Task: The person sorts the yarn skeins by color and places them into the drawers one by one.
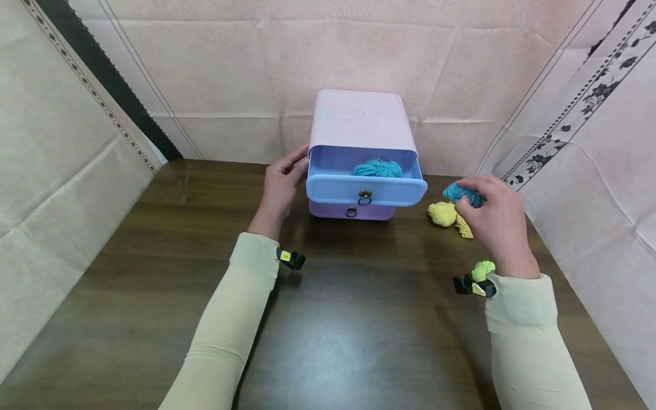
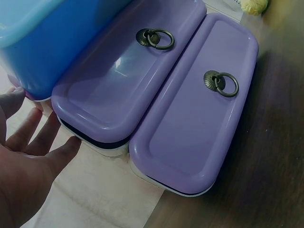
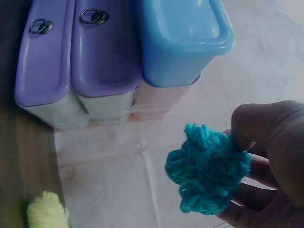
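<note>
One bundle of blue yarn [image 3: 206, 168] is off the desk in the right hand [image 1: 494, 219], to the right of the drawer unit and just above the yellow yarn in the head view. The right hand's thumb and fingers are curled in and pinch the bundle at its edge.

A second bundle of blue yarn [image 1: 378, 168] lies inside the blue drawer [image 1: 333, 189], the topmost of three, which is pulled out. Below it are two purple drawers, the upper purple drawer [image 2: 116, 90] and the lower purple drawer [image 2: 190, 128], both pushed in. Each of the three drawers carries one metal ring handle [image 1: 364, 197]. They belong to one drawer unit [image 1: 361, 119] with a pale top.

The left hand [image 1: 281, 185] rests against the unit's left side, its fingers spread and extended, gripping nothing.

Beside the unit, on its right, two bundles of yellow yarn [image 1: 442, 214] show on the desk [image 1: 328, 319], one of them partly covered by the right hand. Nearer the person, one bundle of green yarn [image 1: 482, 269] is partly hidden by the right wrist.

Both arms wear pale sleeves [image 1: 220, 324], with one black wrist camera [image 1: 293, 260] at each cuff. Pale patterned cloth [image 1: 359, 62] stands behind the desk and along two sides.
</note>
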Demonstrator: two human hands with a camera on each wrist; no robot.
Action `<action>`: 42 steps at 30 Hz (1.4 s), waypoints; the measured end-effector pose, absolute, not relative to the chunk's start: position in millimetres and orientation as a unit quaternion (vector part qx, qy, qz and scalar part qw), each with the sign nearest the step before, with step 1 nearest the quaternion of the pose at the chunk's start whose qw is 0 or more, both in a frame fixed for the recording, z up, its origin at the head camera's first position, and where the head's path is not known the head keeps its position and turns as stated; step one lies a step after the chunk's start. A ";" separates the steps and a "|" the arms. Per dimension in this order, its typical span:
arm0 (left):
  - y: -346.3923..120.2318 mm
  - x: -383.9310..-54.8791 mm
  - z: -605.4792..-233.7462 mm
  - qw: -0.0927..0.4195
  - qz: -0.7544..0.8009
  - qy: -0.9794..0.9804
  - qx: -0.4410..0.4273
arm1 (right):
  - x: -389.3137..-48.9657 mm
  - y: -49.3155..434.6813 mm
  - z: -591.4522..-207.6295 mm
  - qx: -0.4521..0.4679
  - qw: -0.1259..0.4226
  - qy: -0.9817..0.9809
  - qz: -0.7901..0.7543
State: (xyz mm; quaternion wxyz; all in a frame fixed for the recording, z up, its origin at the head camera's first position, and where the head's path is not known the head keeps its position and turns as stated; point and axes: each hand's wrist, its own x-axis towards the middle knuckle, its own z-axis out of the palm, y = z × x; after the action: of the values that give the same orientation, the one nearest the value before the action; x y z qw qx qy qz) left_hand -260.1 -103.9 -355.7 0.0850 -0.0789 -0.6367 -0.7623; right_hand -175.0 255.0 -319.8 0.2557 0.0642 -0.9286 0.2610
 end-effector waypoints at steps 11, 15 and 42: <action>-103.4 -260.7 -357.2 0.083 -0.758 -0.643 -0.074 | -179.0 240.1 -310.5 0.106 0.360 -0.883 0.284; -103.2 -260.3 -356.8 0.084 -0.757 -0.644 -0.074 | -181.6 234.5 -308.3 0.111 0.377 -0.870 0.299; -102.9 -261.2 -356.9 0.087 -0.758 -0.642 -0.074 | -193.2 188.9 -285.8 0.161 0.371 -0.846 0.348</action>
State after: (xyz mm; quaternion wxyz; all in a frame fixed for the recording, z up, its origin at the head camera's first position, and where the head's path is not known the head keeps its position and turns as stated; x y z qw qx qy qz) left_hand -261.2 -102.9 -356.9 0.0867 -0.0745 -0.6419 -0.7582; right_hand -193.2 188.9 -285.8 0.3711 0.1610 -0.8455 0.3484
